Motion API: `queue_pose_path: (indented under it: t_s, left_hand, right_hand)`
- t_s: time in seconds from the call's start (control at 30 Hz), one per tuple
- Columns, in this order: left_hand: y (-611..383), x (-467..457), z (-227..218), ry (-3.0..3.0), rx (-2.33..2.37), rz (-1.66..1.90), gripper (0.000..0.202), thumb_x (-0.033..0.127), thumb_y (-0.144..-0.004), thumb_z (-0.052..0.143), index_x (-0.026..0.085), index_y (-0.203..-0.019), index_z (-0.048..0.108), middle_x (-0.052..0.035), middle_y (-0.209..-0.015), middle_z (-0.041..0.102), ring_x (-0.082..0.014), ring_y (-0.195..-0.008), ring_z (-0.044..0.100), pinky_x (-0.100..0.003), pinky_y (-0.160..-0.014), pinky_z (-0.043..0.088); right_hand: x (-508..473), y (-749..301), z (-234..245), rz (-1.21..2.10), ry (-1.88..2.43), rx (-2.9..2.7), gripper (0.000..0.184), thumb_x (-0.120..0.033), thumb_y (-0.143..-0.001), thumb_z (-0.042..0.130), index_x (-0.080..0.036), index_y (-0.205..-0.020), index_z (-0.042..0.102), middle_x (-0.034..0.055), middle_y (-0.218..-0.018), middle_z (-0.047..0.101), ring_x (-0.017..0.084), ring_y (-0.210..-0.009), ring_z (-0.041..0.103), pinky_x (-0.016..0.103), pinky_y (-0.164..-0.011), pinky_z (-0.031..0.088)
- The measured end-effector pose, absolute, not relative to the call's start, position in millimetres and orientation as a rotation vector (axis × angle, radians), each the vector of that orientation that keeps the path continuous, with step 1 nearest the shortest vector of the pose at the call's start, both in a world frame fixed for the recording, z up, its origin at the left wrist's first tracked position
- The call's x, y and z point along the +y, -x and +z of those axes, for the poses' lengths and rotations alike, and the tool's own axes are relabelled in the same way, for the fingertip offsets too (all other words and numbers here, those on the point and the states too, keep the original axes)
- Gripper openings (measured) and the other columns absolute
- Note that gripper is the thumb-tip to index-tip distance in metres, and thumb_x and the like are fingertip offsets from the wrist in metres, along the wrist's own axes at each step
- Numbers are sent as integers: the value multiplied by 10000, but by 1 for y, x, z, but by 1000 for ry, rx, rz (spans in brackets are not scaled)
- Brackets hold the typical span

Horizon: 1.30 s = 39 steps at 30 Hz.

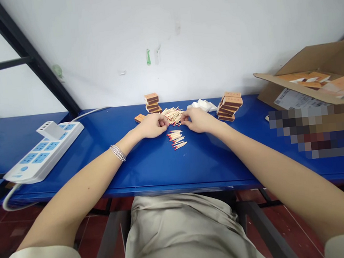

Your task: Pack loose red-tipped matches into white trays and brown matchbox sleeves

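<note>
My left hand (152, 125) rests on the blue table (151, 167), fingers curled in a pinch at the edge of a loose heap of matches (172, 114). Facing it from the right, my right hand (198, 119) has its fingers pinched at the same heap. Whatever the fingertips hold is too small to make out. Just in front of both hands lies a small row of red-tipped matches (176, 140). A short stack of matchboxes (151, 103) stands behind the left hand, with a single matchbox (139, 118) beside it. A bigger, leaning stack of matchboxes (230, 106) is right of my right hand.
A white power strip (43, 151) with a plugged adapter lies at the left, its cable running to the wall. Crumpled white paper (203, 105) sits behind the right hand. An open cardboard box (316, 84) with more boxes occupies the right end. A black metal frame (27, 53) leans at the left.
</note>
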<state>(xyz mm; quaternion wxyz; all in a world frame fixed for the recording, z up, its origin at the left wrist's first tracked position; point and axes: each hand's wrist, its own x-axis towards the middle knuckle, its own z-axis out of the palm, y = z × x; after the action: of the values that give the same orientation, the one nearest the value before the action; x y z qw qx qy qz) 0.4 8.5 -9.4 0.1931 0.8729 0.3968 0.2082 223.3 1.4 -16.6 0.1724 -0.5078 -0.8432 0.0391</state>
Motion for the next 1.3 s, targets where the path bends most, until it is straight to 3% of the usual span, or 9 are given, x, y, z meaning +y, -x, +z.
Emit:
queue_pose_path:
  t_s: [0.43,0.67,0.93,1.3]
  left_hand:
    - [-3,2,-6,-2546,945,514,270,127,-718,567,169,-912,750,-27,-861,686,-78,-603,523,-201,-587,418]
    - [-1,8,-9,-2414,1126,581,251,95,-689,565,115,-884,721,-33,-740,684,-90,-593,534,-202,-580,419]
    - [-3,3,-6,-2546,928,500,312,97,-715,535,173,-926,751,-24,-825,672,-73,-580,483,-197,-574,396]
    - [0,10,-11,-2487,1022,598,287,89,-698,533,147,-894,735,-5,-703,634,-81,-569,475,-202,-568,387]
  right_hand:
    - [-10,-233,0,184,1480,-2366,140,-182,-760,594,-162,-803,725,49,-805,719,170,-722,612,250,-674,432]
    - [-15,-221,-6,411,1330,-2424,167,-180,-739,592,-174,-824,736,25,-800,726,141,-658,600,242,-654,439]
    - [-8,-226,-9,161,1513,-2358,197,-104,-736,557,-149,-849,712,58,-779,701,171,-694,590,262,-655,407]
    - [-12,-212,-14,354,1250,-2382,180,-158,-741,575,-181,-836,726,17,-790,700,132,-646,557,245,-652,412]
